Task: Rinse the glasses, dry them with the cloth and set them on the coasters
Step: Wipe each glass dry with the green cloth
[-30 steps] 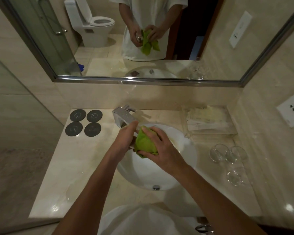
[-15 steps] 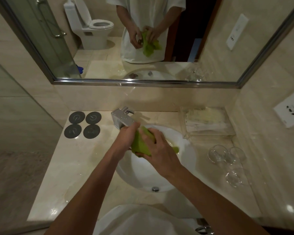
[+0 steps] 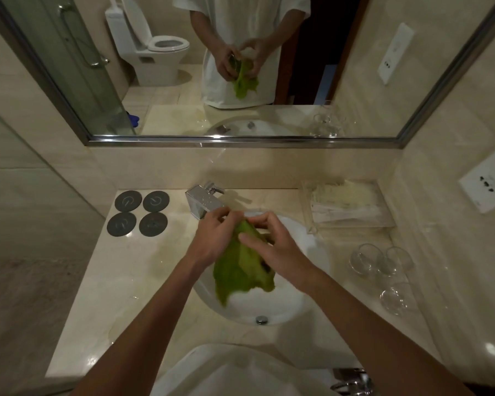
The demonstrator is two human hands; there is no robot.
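Over the white sink (image 3: 306, 298) my left hand (image 3: 212, 238) and my right hand (image 3: 277, 247) work a green cloth (image 3: 240, 272), which hangs loose between them. My left hand grips a glass that the cloth hides here. The mirror (image 3: 355, 67) reflection shows that glass inside the left hand's fingers. The fingers of my right hand pinch the cloth's upper edge. Several dark round coasters (image 3: 127, 200) lie bare at the counter's back left. Three clear glasses (image 3: 366, 257) stand on the counter to the right of the sink.
A chrome faucet (image 3: 203, 201) stands just behind my hands. A clear tray (image 3: 349, 207) with folded towels sits at the back right. A wall socket (image 3: 486, 190) is on the right wall, and a glass shower panel (image 3: 26, 224) borders the counter's left.
The cloth was bunched tightly round the glass; now it has opened out and hangs down over the basin. My right hand's fingers have shifted to the cloth's top edge.
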